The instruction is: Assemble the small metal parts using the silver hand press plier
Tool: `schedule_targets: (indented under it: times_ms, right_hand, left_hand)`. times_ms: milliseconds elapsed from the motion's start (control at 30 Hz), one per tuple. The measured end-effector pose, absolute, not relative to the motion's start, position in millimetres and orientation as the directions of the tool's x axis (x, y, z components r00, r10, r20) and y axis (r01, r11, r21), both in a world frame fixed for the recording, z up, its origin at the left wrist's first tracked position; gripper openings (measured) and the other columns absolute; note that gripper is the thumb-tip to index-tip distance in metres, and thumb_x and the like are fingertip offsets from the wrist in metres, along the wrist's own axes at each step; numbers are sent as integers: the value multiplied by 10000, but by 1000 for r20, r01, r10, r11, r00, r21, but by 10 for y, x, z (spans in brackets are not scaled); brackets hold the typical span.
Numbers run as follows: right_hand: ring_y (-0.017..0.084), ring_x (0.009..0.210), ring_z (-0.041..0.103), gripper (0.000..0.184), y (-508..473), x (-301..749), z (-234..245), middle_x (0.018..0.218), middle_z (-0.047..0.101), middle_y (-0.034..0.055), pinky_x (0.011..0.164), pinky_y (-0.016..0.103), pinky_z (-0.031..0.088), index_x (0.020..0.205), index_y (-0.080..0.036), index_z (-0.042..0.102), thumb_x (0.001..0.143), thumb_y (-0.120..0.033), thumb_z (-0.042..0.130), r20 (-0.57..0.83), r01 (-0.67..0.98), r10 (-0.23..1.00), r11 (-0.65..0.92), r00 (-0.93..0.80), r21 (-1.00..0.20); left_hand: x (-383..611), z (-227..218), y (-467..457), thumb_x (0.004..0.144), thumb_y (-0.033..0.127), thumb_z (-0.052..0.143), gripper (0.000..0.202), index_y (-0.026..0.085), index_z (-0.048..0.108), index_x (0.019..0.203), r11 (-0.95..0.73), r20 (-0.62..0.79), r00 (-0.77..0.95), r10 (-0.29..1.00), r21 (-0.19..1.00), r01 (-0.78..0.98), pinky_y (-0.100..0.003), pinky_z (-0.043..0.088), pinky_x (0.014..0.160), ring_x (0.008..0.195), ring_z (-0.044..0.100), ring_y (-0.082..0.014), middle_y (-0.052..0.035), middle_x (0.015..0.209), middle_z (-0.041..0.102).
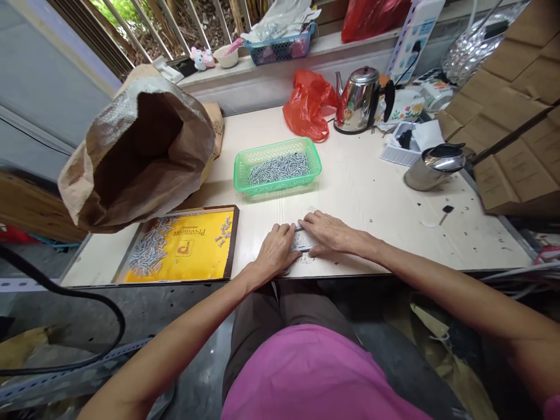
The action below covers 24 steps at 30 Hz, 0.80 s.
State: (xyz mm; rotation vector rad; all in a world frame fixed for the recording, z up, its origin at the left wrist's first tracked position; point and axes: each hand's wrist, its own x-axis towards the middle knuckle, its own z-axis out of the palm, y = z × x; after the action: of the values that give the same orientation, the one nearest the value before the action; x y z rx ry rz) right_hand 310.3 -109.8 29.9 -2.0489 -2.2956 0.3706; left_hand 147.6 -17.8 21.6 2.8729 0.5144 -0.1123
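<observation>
the piece (303, 240) lies by the near edge of the table (350, 186), between your hands: your left hand (276, 248) at its left end, your right hand (328, 234) at its right, neither clearly nearer. its long axis seems to run left to right, ends covered. both hands look clamped on it, fingertips far, thumbs near.

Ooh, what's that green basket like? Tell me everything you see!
The green basket is long and shallow, open on top, and looks like plastic, with small holes in its walls. It sits flat on the pale table, holding lots of small, shiny, metal-looking pieces. Neither the left hand nor the right hand touches it.
</observation>
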Motion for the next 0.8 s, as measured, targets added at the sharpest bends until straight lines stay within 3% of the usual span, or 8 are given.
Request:
schedule_targets:
  times_ms: [100, 200, 400, 600, 733, 800]
  right_hand:
    - [272, 1022, 493, 586, -1083, 3107, 334, 1128, 560, 142, 821, 358, 416, 1170, -92, 563, 702, -375, 775, -157, 976, 981, 77, -110, -202]
    - [268, 1025, 498, 418, -1068, 3089, 315, 1077, 581, 130, 800, 337, 411, 1085, -105, 602, 752, -319, 736, -164, 979, 982, 64, -97, -194]
    - [192, 908, 551, 81, -1061, 3043, 238, 943, 623, 63, 658, 272, 353, 910, -175, 618, 885, -238, 574, -140, 976, 988, 29, -60, -215]
    - [185, 892, 572, 122, -1122, 3128, 206, 933, 635, 68, 704, 270, 375, 883, -174, 625, 895, -271, 553, -159, 971, 985, 31, -71, -238]
    - [224, 915, 583, 256, -1219, 3246, 100, 983, 628, 87, 760, 320, 449, 1024, -186, 626, 847, -369, 604, -17, 937, 982, 173, -187, -303]
    - [253, 980, 595, 473, -1147, 3103, 244, 1114, 614, 134, 779, 354, 490, 1213, -174, 558, 824, -436, 621, 123, 898, 970, 241, -210, -368]
  left_hand:
    - [1489, 199, -97, 761, 354, 698, 574, 102, 499, 1237, -926, -113, 942, 316, 178, 332, -418, 439, 897, 1041, 476, -294, -146, 1138, 544]
    - [1485, 158, -48, 751, 414, 709, 540, 126, 549, 1178, -915, -88, 942, 324, 222, 336, -398, 450, 862, 1005, 480, -280, -116, 1079, 553]
    - [1501, 87, -77, 846, 301, 622, 174, 163, 614, 952, -880, -61, 931, 361, 307, 361, -339, 449, 798, 917, 512, -219, -60, 938, 584]
    - [1508, 110, -126, 860, 297, 604, 163, 156, 625, 938, -880, -77, 927, 366, 295, 372, -350, 455, 814, 923, 520, -226, -72, 936, 604]
    - [1429, 135, -275, 788, 351, 681, 311, 144, 630, 1014, -892, -46, 924, 379, 246, 378, -349, 480, 846, 943, 531, -230, -85, 983, 611]
    - [1416, 119, -316, 755, 423, 703, 370, 162, 651, 1012, -876, 2, 898, 440, 221, 429, -313, 509, 820, 905, 545, -208, -62, 956, 611]
